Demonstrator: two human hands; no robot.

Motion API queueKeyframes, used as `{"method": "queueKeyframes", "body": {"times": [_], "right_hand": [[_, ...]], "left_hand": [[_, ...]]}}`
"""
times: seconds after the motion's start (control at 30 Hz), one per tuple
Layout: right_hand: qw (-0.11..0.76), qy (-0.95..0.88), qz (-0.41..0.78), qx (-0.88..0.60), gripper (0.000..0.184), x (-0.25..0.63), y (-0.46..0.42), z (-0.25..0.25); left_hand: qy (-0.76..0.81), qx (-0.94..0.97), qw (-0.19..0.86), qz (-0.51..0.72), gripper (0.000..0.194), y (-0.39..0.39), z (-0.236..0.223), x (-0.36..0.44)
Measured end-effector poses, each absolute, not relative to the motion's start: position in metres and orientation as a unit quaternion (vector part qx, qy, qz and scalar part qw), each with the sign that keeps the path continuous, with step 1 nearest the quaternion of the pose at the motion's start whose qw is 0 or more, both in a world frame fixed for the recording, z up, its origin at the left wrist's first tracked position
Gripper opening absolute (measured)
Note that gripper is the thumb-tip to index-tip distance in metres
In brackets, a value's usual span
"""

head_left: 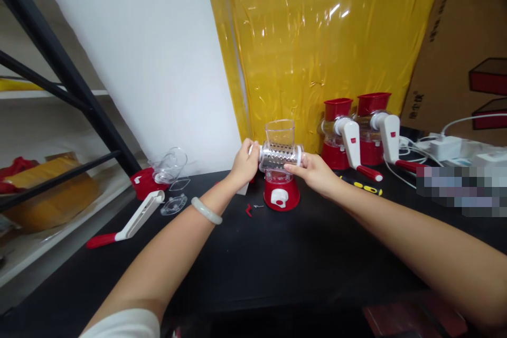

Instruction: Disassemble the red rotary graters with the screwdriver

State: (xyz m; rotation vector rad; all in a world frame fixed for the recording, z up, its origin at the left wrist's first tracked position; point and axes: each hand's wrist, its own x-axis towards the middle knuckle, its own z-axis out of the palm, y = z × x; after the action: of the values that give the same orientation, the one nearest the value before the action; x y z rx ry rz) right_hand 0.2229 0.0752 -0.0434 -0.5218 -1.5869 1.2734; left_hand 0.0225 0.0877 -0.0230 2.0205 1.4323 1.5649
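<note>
A rotary grater with a red base [291, 198] and a clear hopper [280, 132] stands upright on the black table. Across its middle lies a perforated metal grater drum [279, 154] with a white rim. Whether the drum sits fully inside the clear housing, I cannot tell. My left hand [245, 162] pinches the drum's left end, fingers closed. At the rimmed right end, my right hand [317, 173] is closed on it too, thumb along the front. Left of the base lie a small red part [249, 210] and a small metal piece [258, 206].
Two assembled graters [336, 153] with white cranks stand at the back right, near a yellow-and-black tool [368, 188] and white chargers with cables [446, 147]. To the left are a tipped grater body [148, 182], a crank handle [140, 216] and a clear disc [173, 204].
</note>
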Motion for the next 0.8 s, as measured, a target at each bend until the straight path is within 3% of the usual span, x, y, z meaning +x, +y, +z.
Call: {"method": "queueKeyframes", "body": {"times": [0.2, 0.5, 0.63, 0.8], "right_hand": [[0.493, -0.664, 0.52, -0.212, 0.04, 0.227, 0.073, -0.042], [0.492, -0.669, 0.514, -0.216, 0.041, 0.228, 0.067, -0.041], [0.482, -0.679, 0.51, -0.215, 0.041, 0.234, 0.063, -0.043], [0.49, -0.675, 0.503, -0.229, 0.039, 0.235, 0.062, -0.043]], "left_hand": [[0.453, 0.742, 0.118, 0.48, 0.028, 0.086, -0.015, 0.019], [0.468, 0.713, 0.092, 0.514, 0.026, 0.079, -0.019, 0.022], [0.443, 0.745, 0.13, 0.482, 0.026, 0.074, -0.014, 0.021], [0.472, 0.69, 0.12, 0.535, 0.029, 0.078, -0.023, 0.03]]}}
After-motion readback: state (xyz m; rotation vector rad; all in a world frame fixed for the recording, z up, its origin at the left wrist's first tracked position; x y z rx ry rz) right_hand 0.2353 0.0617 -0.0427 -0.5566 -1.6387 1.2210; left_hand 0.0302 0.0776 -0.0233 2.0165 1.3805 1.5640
